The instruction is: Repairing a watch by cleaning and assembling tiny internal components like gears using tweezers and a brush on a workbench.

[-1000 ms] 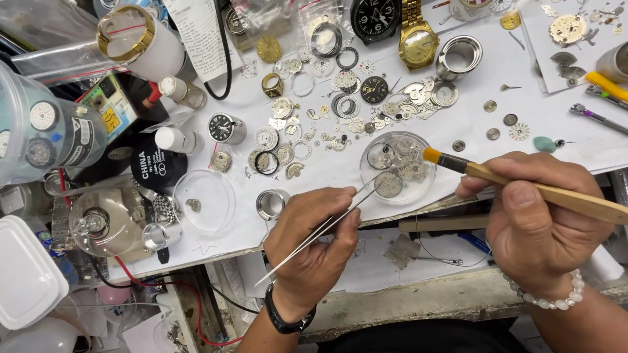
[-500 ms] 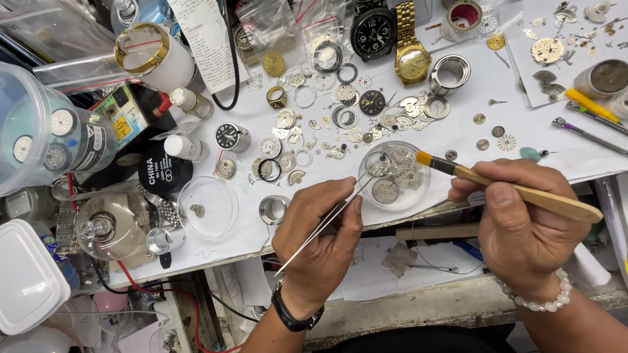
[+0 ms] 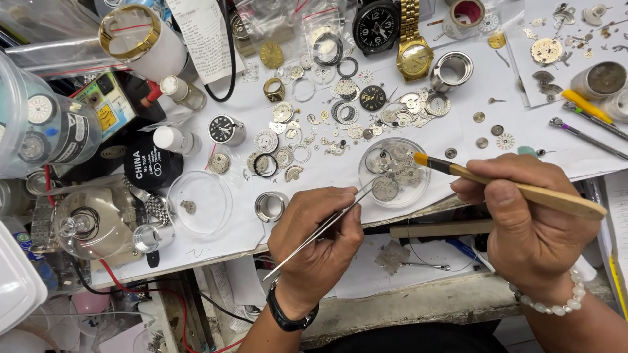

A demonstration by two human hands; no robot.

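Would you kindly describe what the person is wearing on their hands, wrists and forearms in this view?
Both hands are bare, with no gloves and no sleeves in view. The left hand has a black wristwatch with a dark strap on its wrist. The right hand has a bracelet of round white beads on its wrist. No rings are visible.

Yellow-tipped tan brush (image 3: 510, 186), silver tweezers (image 3: 324, 229), gold watch (image 3: 415, 57), black dial (image 3: 376, 25)

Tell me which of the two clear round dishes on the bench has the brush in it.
The right-hand dish, full of watch parts, with the brush tip over it. The left dish holds one small piece.
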